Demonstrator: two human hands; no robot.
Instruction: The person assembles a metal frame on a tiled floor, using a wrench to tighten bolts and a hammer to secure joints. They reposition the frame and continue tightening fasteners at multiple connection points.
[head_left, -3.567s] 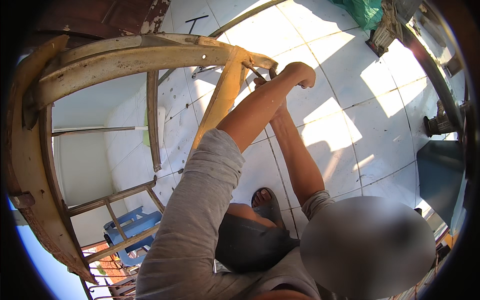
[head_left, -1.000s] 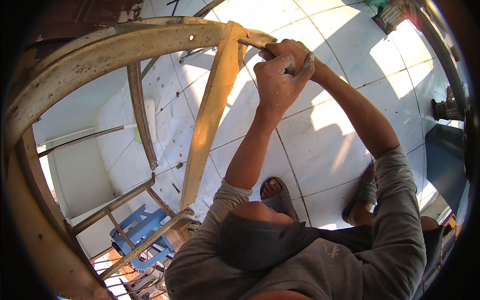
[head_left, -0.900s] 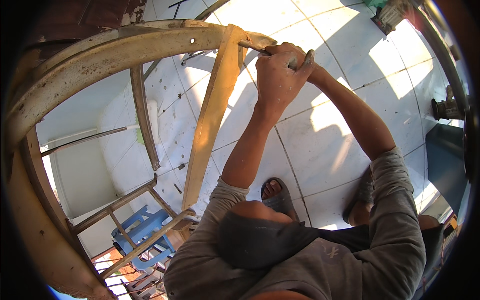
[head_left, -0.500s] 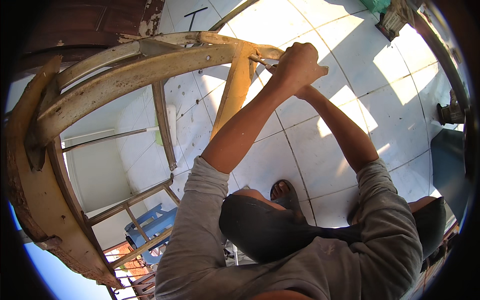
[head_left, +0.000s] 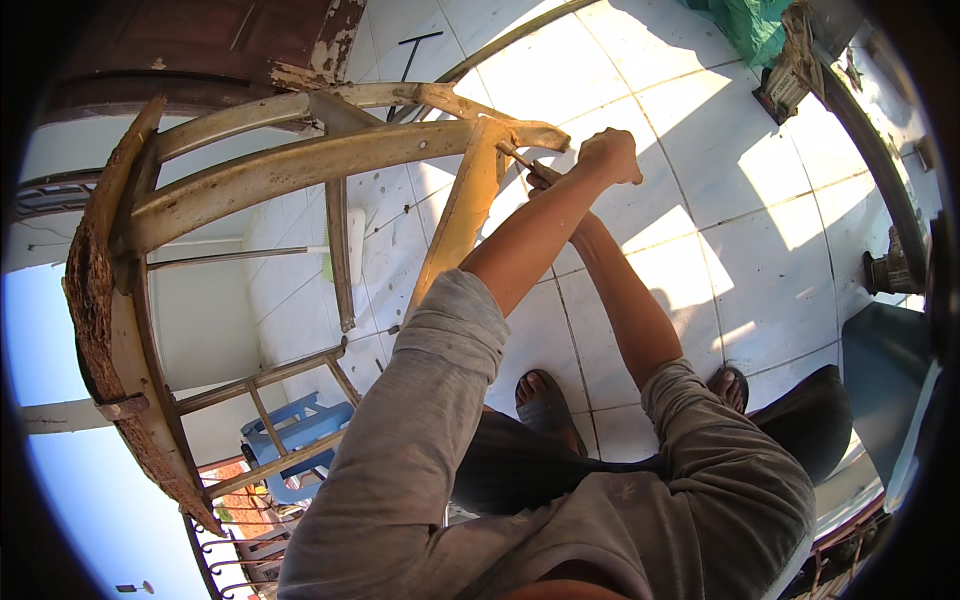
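"Just right of the slanted board [head_left: 460, 225], near its top, a slim tool [head_left: 517, 156] angles in toward the wood. Which hand has it?"

"The right hand [head_left: 543, 180], as far as I can make out. Its fingers look wrapped round the tool's near end, partly covered by the left forearm [head_left: 540, 225]."

"And the left hand [head_left: 610, 155]?"

"Farther right of the board, fingers curled in. I can't tell whether it holds anything."

"Where's the curved rail [head_left: 300, 177]?"

"It sweeps off to the board's left, crosses the board's upper end and pokes out a little past it on the right."

"Does the tip touch?"

"It seems to reach the board's right edge, but that's too small to be sure."

"How would you do this bit well?"

"Judging by the pose, the tool bears on that upper corner. I'd seat the tip firmly before putting force through it, steady the shaft, and use small, even efforts so it doesn't skid. Too hard a shove could splinter the board's edge. Since the left forearm crosses over the right hand, I'd make sure neither lies where a slip would carry the tool."
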